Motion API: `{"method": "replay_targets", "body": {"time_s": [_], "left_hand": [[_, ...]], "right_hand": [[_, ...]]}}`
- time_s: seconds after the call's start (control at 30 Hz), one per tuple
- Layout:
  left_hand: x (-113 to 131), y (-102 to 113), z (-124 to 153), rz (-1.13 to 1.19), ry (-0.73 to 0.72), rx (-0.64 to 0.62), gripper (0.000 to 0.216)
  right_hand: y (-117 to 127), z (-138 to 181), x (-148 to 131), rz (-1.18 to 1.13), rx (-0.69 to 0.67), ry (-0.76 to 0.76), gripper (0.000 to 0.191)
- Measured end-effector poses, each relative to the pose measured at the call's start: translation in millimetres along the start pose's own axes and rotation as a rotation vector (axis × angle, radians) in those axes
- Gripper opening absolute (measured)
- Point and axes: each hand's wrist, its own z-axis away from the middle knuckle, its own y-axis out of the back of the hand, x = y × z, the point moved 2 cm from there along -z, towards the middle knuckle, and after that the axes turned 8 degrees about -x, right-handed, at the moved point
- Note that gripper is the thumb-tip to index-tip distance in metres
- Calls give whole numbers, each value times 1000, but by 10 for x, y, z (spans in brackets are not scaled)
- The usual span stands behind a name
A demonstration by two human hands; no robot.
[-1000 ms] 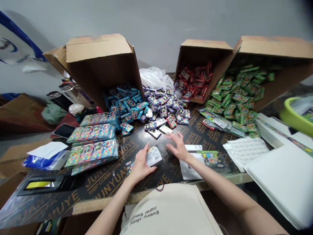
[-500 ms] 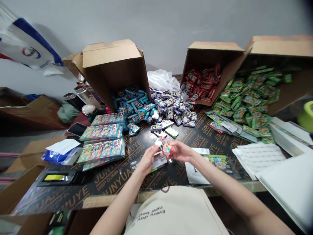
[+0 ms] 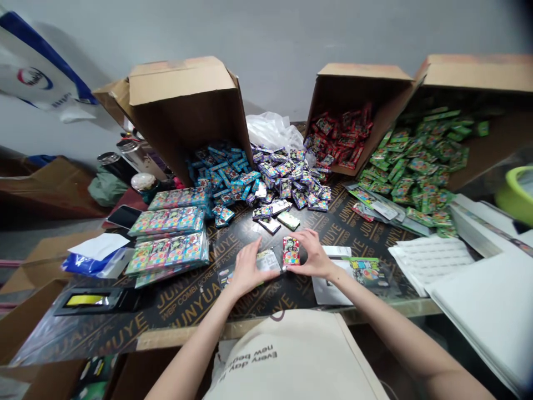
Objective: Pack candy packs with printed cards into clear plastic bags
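Note:
A small red packet (image 3: 291, 251) with colourful pictures stands lengthwise in front of me. My right hand (image 3: 313, 256) has its thumb at the packet's near end and its fingers at the far end. To the left, my left hand (image 3: 249, 270) has thumb and fingers spread, over a flat printed bag (image 3: 268, 260) on the table, which it partly covers. Just beyond the hands lie a pale green packet (image 3: 288, 220) and a white-faced packet (image 3: 270, 225). Behind these is a heap of purple packets (image 3: 287, 172).
Cardboard boxes on their sides hold blue packets (image 3: 227, 172), red packets (image 3: 341, 136) and green packets (image 3: 416, 161). Stacked clear-wrapped sets (image 3: 169, 250) stand at left. On the right are a green-and-black printed bag (image 3: 368, 272), white sheets (image 3: 410, 261) and a yellow-green tub (image 3: 514, 194).
The red packet, earlier between both hands, is now lower at my right hand. My left hand has come off it, moved slightly left and spread its fingers. The view has shifted a little.

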Motion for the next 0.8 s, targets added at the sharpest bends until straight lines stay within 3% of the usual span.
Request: {"method": "replay_targets", "body": {"time_s": [0.07, 0.13, 0.37, 0.8], "left_hand": [[-72, -5, 65, -301, -69, -63, 100], [-120, -20, 115, -403, -99, -105, 102], [-80, 4, 173, -269, -151, -138, 106], [-24, 5, 180, -133, -90, -122, 109]], "right_hand": [[-42, 32, 112, 57, -6, -14, 78], [-79, 57, 169, 73, -35, -24, 77], [-43, 61, 98, -163, -217, -6, 82], [81, 4, 24, -95, -204, 96, 81]]}}
